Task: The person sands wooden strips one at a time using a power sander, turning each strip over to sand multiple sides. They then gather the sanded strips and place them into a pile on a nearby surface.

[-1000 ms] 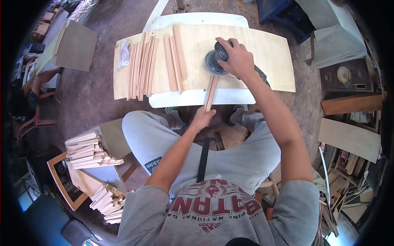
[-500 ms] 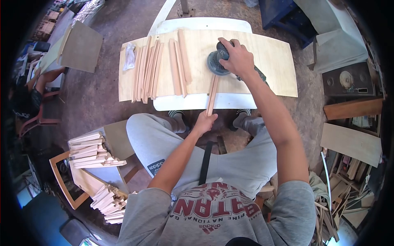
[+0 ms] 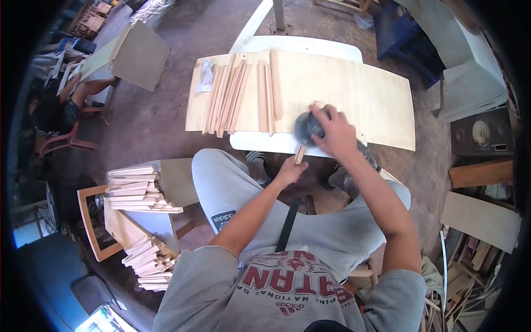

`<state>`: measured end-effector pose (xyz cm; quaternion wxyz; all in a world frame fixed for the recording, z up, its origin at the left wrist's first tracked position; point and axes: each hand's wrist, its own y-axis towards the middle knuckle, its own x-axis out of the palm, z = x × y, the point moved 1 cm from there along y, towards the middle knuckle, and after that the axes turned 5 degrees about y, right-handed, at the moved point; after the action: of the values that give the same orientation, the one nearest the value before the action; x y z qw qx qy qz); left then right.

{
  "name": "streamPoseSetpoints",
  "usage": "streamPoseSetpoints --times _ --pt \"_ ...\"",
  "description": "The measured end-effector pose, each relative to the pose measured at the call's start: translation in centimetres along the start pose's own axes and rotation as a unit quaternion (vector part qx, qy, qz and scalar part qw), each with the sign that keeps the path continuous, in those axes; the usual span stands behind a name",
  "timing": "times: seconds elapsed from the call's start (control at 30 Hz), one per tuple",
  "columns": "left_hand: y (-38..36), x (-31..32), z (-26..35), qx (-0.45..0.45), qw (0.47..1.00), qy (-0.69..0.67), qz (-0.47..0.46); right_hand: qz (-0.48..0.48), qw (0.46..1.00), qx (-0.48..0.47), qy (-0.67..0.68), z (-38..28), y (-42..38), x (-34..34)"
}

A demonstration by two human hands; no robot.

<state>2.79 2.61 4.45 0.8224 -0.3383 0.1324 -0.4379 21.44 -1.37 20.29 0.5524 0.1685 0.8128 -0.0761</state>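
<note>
My right hand is wrapped over the top of a dark orbital sander, whose round pad lies on a narrow wooden strip. The near end of that strip is gripped in my left hand, just off the front edge of the board. Most of the strip's middle is hidden under the sander, and its far tip shows beyond the pad. On the light plywood board, several wooden strips lie in a group at the left, with a smaller group of strips nearer the sander.
A clear plastic bag lies at the board's left end. Stacked wooden pieces stand low at my left, with another pile nearer me. A plywood panel and scrap wood are at my right. Another person sits at far left.
The sander in my right hand has slid along the strip toward me, close to my left hand. My left hand still holds the strip's near end. The camera view has shifted.
</note>
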Motion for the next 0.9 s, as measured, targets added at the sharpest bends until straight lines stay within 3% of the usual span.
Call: streamPoseSetpoints --times 0.1,0.13,0.23,0.37,0.43,0.53,0.63,0.7,0.9 --pt "-1.2 -1.9 1.2 0.021 0.998 0.060 0.001 0.032 0.997 0.071 -0.003 4.6 4.0 -0.7" --pt "-1.4 -3.0 1.5 0.056 0.989 0.136 0.021 0.037 0.995 0.090 -0.012 5.7 4.7 -1.5" --pt "-3.0 -7.4 3.0 0.169 0.891 0.354 0.227 0.060 0.989 0.129 -0.042 8.8 5.1 -3.4" --pt "-3.5 -16.1 9.3 0.026 0.822 0.449 0.348 0.038 0.981 0.179 -0.070 11.8 3.4 -3.8" --pt "-1.0 -21.0 9.4 0.101 0.771 0.473 0.413 0.032 0.978 0.193 -0.068 12.3 2.4 -3.7" --pt "-0.4 -21.0 10.8 0.282 0.488 0.585 0.584 0.034 0.979 0.190 -0.067 12.2 1.0 -4.1" --pt "2.4 -18.9 10.8 0.263 0.726 0.513 0.374 0.041 0.982 0.169 -0.077 12.5 0.4 -3.6" --pt "3.3 -15.1 11.3 0.072 0.825 0.468 0.310 0.046 0.982 0.167 -0.081 12.3 0.4 -3.4" --pt "3.0 -11.9 11.3 0.040 0.794 0.508 0.330 0.045 0.976 0.192 -0.089 11.7 0.4 -3.2"
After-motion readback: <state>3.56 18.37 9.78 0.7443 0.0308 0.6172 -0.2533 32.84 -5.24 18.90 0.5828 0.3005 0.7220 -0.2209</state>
